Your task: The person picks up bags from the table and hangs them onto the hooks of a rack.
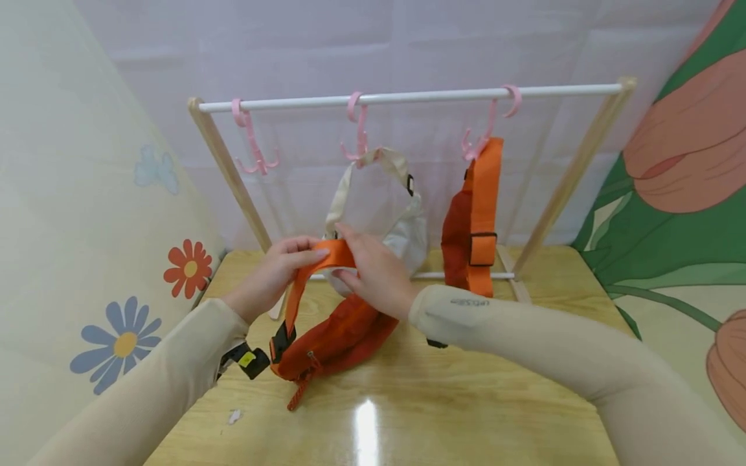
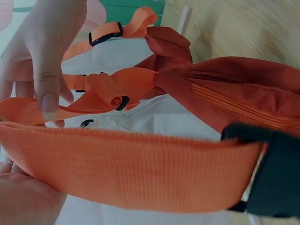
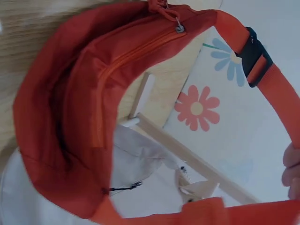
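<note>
My left hand (image 1: 276, 268) and right hand (image 1: 375, 268) both pinch the bright orange strap (image 1: 335, 254) of a rust-red waist bag (image 1: 344, 340). The strap arches up between them, and the bag hangs below in a curve, low over the table. A black buckle (image 2: 269, 173) joins the strap to the bag on the left side. In the right wrist view, the bag's zipper (image 3: 126, 61) runs along its front, and left fingertips (image 3: 291, 171) show at the strap. Behind my hands, a white bag (image 1: 408, 236) hangs by its strap from the middle pink hook (image 1: 358, 133).
A white rail (image 1: 419, 97) on wooden legs (image 1: 574, 181) spans the table's back. A second orange bag (image 1: 484, 213) hangs on the right pink hook (image 1: 480, 139); the left pink hook (image 1: 254, 145) bears nothing. A scrap (image 1: 234, 416) lies on the wooden table (image 1: 466, 408).
</note>
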A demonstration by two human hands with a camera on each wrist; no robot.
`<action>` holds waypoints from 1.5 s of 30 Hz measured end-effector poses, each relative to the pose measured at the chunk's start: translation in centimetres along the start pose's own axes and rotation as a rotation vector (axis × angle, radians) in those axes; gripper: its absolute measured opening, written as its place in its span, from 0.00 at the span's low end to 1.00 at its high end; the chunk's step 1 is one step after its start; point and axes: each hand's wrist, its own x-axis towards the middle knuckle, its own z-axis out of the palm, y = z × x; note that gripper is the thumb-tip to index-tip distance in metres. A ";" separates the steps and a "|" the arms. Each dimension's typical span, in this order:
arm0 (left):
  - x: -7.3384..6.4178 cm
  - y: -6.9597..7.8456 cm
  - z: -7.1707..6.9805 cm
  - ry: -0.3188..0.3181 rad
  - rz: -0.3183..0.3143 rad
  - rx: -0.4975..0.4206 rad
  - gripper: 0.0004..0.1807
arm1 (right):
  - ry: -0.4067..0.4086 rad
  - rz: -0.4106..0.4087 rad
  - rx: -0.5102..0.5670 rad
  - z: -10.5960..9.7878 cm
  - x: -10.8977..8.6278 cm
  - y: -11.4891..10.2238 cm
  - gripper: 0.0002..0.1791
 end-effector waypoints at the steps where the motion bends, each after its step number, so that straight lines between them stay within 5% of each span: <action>1: -0.1 0.1 -0.1 -0.001 0.001 0.013 0.07 | 0.007 -0.013 -0.005 0.0 0.2 -0.3 0.36; 6: -1.2 0.9 -0.7 0.007 -0.023 0.070 0.07 | 0.001 -0.097 -0.004 0.5 1.1 -1.4 0.30; 17: -3.8 1.9 -3.4 0.062 -0.080 0.138 0.11 | -0.114 -0.151 0.118 2.1 2.8 -3.0 0.26; 26: -5.0 2.1 -5.4 0.146 -0.152 0.151 0.12 | -0.127 -0.286 -0.148 3.9 4.5 -3.4 0.24; 31: -6.3 1.4 -6.9 0.183 -0.185 0.219 0.23 | -0.205 -0.216 -0.246 5.2 5.7 -3.3 0.26; 37: -7.4 0.7 -8.4 0.232 -0.146 0.125 0.06 | -0.302 -0.099 -0.195 6.2 7.1 -3.6 0.27; 45: -8.3 0.4 -9.2 0.221 -0.085 0.106 0.06 | -0.380 -0.112 -0.177 7.1 8.3 -3.3 0.33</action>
